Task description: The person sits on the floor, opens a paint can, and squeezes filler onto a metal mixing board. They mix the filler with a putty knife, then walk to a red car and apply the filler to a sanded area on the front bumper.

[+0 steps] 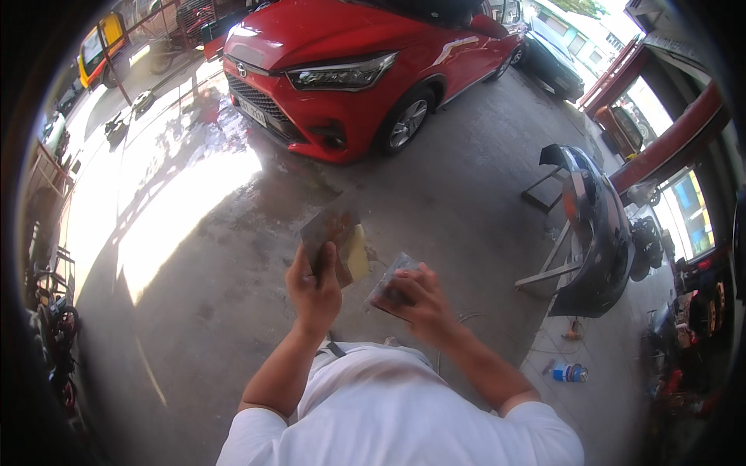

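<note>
In front of my body, my left hand [315, 283] is closed round a flat, dark grey plate [330, 223] with reddish-brown smears on its face. A pale yellow flat piece [357, 256] sticks out from the plate's right side; whether it is fixed to it, I cannot tell. To the right of it, my right hand [418, 297] grips a small greyish rectangular flat piece [395, 273], which looks like a spreader. Fingers cover much of that piece. The two held things are apart, with a narrow gap between them.
A red car [342, 70] stands ahead on the concrete floor [451, 194]. At the right, a dark car bumper [594, 241] rests on a metal stand [553, 268]. A blue can [569, 373] lies on the floor nearby. A dark car [553, 62] is parked behind.
</note>
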The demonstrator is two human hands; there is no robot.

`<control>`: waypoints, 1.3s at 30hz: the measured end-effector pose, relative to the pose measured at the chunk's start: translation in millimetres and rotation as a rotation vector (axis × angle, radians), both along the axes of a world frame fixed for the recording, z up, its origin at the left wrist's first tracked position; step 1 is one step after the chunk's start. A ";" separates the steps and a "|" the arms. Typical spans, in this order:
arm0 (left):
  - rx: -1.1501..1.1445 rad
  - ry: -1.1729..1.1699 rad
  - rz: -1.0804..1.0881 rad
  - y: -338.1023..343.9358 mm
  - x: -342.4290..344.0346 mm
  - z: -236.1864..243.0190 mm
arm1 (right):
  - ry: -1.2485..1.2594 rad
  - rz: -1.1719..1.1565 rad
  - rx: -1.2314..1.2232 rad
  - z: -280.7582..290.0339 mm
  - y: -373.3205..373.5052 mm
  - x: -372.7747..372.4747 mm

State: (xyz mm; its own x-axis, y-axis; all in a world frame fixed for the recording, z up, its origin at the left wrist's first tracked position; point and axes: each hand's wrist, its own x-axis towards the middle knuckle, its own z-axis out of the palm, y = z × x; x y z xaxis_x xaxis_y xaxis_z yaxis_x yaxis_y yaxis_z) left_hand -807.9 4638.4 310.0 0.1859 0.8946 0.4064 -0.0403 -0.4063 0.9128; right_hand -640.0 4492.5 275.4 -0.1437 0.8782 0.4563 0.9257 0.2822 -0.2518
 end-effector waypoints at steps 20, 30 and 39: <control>-0.083 -0.163 0.432 142.2 -240.5 -3.5 | 0.147 0.404 0.035 13.8 209.9 -210.8; -0.469 -0.407 0.303 211.4 -270.4 -43.6 | 0.000 0.352 -0.042 -29.8 382.0 -193.2; 0.044 0.169 0.595 371.1 -293.3 -10.2 | 0.133 0.630 0.032 -13.8 519.9 -262.7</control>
State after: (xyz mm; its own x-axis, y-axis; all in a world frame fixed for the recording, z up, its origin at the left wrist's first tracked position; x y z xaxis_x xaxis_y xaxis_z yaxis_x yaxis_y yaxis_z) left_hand -1101.1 5009.5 299.8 -0.2746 0.8478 0.4538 0.3487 -0.3520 0.8686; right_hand -902.6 5012.4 261.6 -0.5679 0.6297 0.5301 0.5417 0.7708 -0.3353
